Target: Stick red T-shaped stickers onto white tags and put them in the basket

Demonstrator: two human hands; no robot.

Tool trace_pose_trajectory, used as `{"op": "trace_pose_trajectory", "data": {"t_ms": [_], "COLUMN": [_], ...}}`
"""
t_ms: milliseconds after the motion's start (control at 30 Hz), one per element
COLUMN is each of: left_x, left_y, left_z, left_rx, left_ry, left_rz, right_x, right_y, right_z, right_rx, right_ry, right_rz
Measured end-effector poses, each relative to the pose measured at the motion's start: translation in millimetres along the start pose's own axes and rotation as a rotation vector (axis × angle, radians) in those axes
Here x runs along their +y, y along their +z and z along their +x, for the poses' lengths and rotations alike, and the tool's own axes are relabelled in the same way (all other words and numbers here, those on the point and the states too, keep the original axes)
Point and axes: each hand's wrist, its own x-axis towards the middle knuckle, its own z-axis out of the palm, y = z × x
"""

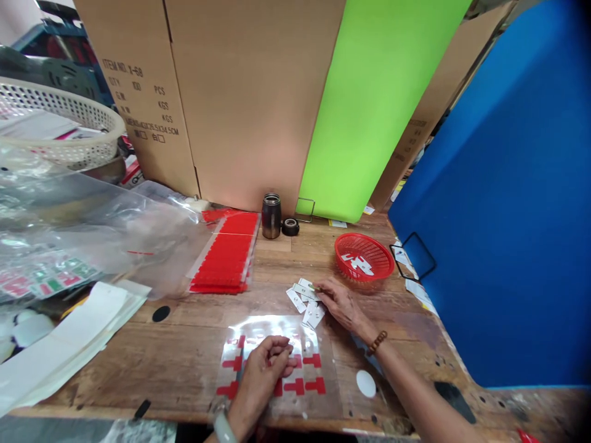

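My right hand (pixel 340 306) reaches to a loose pile of small white cards (pixel 313 314) with little round marks. Its thumb and fingers are closed at the edge of the upper card (pixel 305 291), where a bit of green shows. My left hand (pixel 264 376) rests over a clear plastic sheet (pixel 329 403) bearing rows of red T-shaped pieces (pixel 315 386). The left fingers are curled in toward the thumb; whatever they may hold is hidden. Part of the sheet lies beneath that hand.
A red basket (pixel 388 266) with white pieces stands beyond my right hand. Red strips in a stack (pixel 224 258), a dark metal bottle (pixel 271 216) and its black cap (pixel 290 227) sit farther back. Clear plastic bags (pixel 152 231) cover the left; a blue panel (pixel 508 215) borders the right.
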Motion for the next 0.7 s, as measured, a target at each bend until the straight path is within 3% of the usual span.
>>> {"op": "trace_pose_trajectory", "data": {"t_ms": [200, 500, 700], "left_x": [4.3, 3.4, 7.7], "left_y": [0.2, -0.6, 2.3], "left_z": [-2.6, -0.8, -5.1], "left_rx": [-0.003, -0.013, -0.004], "left_ry": [-0.005, -0.015, -0.047], "left_rz": [0.029, 0.064, 0.007], "right_x": [-8.6, -9.4, -36.8], "right_y": [-3.4, -5.6, -5.6], "right_z": [-21.6, -28.4, -50.9], "right_rx": [-0.179, -0.158, 0.018], "right_ry": [-0.13, -0.007, -0.138], "right_rz": [-0.096, -0.078, -0.099]}}
